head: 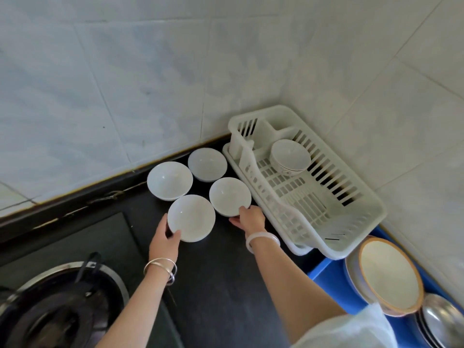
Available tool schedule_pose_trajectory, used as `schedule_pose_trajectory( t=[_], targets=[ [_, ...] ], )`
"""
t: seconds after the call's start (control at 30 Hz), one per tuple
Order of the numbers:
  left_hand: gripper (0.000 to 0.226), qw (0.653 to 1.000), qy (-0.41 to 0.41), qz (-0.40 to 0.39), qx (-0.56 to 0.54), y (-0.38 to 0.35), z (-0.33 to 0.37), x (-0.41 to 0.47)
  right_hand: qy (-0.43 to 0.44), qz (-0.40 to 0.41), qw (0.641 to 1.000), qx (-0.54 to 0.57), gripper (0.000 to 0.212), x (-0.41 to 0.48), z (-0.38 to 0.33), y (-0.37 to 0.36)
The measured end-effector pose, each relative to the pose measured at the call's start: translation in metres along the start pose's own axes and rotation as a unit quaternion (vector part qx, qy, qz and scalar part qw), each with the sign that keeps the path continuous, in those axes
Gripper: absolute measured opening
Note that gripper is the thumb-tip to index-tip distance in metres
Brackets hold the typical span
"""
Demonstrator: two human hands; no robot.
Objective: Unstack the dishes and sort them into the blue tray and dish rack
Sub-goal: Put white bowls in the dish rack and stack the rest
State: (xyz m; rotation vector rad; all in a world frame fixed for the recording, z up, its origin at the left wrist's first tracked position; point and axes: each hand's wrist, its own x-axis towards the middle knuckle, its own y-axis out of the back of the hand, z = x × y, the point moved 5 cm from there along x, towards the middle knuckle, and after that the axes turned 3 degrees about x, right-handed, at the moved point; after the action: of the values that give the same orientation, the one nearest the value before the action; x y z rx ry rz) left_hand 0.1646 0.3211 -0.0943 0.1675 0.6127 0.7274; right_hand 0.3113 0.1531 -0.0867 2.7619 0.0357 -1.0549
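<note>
Pose | left hand (163, 234) pinches front bowl (191, 217) | right hand (251, 218) grips right bowl (229, 195)

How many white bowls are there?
5. Four round white ceramic bowls on the black counter: back bowl, left bowl, front bowl held by the left hand, right bowl held by the right hand. Fifth bowl inside the white plastic dish rack. Nested ones might be hidden.
</note>
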Motion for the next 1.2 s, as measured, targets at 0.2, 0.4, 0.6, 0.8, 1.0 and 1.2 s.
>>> schedule_pose_trajectory(
  t=[0.2, 0.4, 0.6, 0.8, 1.0, 1.2],
  targets=[
    [0.055, 0.999, -0.018, -0.011, -0.031, 0.0, 0.0, 0.01, 0.054, -0.025, 0.998, 0.038, 0.018, -0.018, -0.013, 0.003],
    [0.044, 0.98, 0.039, -0.043, -0.189, -0.004, -0.004, 0.016, 0.11, -0.07, 0.99, -0.047, 0.011, -0.05, -0.026, -0.008],
    [0.039, 0.957, 0.119, -0.036, -0.263, 0.0, -0.003, 0.014, 0.113, -0.061, 0.971, -0.202, 0.011, -0.06, -0.02, -0.029],
    [0.024, 0.948, 0.141, -0.041, -0.283, 0.002, -0.002, 0.014, 0.118, -0.031, 0.952, -0.279, 0.018, -0.058, -0.018, -0.038],
    [0.035, 0.962, 0.115, -0.049, -0.245, 0.0, -0.003, 0.02, 0.113, -0.024, 0.946, -0.302, 0.014, -0.05, -0.015, -0.04],
    [0.037, 0.953, 0.141, -0.054, -0.262, 0.002, -0.002, 0.026, 0.054, -0.075, 0.971, -0.22, 0.016, -0.036, -0.006, -0.04]
  ],
)
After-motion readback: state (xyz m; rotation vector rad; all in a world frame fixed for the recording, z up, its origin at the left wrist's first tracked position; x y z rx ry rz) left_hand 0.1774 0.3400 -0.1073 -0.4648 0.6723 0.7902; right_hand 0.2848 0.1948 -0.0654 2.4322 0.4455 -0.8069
